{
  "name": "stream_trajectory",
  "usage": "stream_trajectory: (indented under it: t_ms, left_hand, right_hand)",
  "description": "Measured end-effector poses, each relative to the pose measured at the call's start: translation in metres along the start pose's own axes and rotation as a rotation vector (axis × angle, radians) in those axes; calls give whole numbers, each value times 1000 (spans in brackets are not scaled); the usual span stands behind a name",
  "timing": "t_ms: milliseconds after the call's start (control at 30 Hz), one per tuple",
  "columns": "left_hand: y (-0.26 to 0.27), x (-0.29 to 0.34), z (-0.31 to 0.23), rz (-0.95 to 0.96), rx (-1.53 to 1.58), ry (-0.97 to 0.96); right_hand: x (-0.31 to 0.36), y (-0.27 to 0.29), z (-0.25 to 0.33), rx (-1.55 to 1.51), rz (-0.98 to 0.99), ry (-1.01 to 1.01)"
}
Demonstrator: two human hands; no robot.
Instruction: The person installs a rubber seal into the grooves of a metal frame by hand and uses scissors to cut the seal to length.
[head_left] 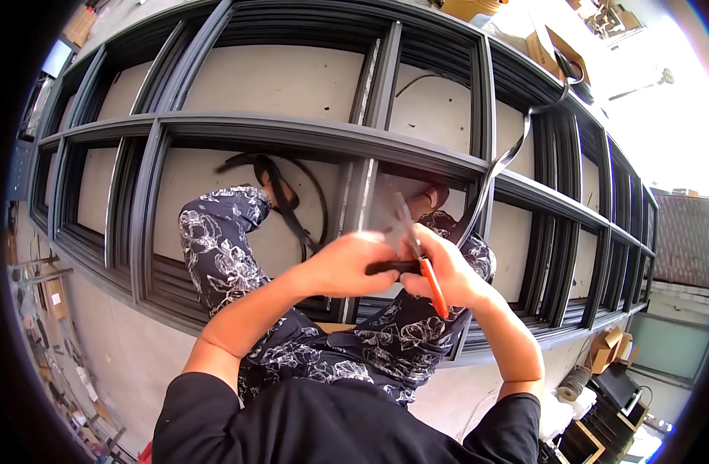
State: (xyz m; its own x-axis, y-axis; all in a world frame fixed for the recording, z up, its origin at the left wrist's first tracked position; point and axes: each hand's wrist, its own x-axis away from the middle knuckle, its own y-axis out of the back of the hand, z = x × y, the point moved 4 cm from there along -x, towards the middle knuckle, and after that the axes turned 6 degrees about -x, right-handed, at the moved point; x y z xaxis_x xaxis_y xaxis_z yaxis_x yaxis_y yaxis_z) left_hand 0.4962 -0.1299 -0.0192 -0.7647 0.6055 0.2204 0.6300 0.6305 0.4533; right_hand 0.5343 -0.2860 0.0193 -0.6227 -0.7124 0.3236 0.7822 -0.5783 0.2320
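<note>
My right hand (pixel 451 267) is closed round an orange-handled cutting tool (pixel 432 286). Its narrow metal blade (pixel 405 213) points up and away, blurred, so I cannot tell its exact kind. Close beside it, my left hand (pixel 347 263) has its fingers curled, with motion blur at the tips. A short dark length of black rubber strip (pixel 385 267) shows between the two hands, seemingly pinched by the left. More glossy black strip (pixel 509 155) runs from the upper right down past my right hand. Another loop of black strip (pixel 322 193) hangs by my left foot.
A large dark grey metal window frame (pixel 293 127) with several openings lies around my legs, its bars crossing before me. My feet stand inside its openings on pale floor (pixel 273 77). Cardboard boxes (pixel 552 50) sit beyond it, with more boxes (pixel 608 348) at right.
</note>
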Motion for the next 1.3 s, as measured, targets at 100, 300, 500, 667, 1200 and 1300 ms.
stream_trajectory:
  t_ms: [100, 300, 500, 667, 1200, 1300]
  left_hand:
    - [-18, 16, 9, 73, 463, 123]
    - [-34, 44, 22, -117, 709, 168]
    - [-12, 89, 44, -350, 816, 250]
    - [-15, 106, 44, -463, 902, 218]
    - [-30, 112, 40, -354, 856, 269]
    - [-34, 112, 43, -339, 890, 273]
  right_hand:
    - [-4, -11, 3, 27, 90, -10]
    - [-14, -25, 13, -71, -19, 71]
    - [36, -18, 34, -455, -426, 160]
    - [67, -93, -35, -281, -9, -440]
    - [40, -124, -43, -190, 2, -176]
    - [43, -126, -41, -190, -27, -188]
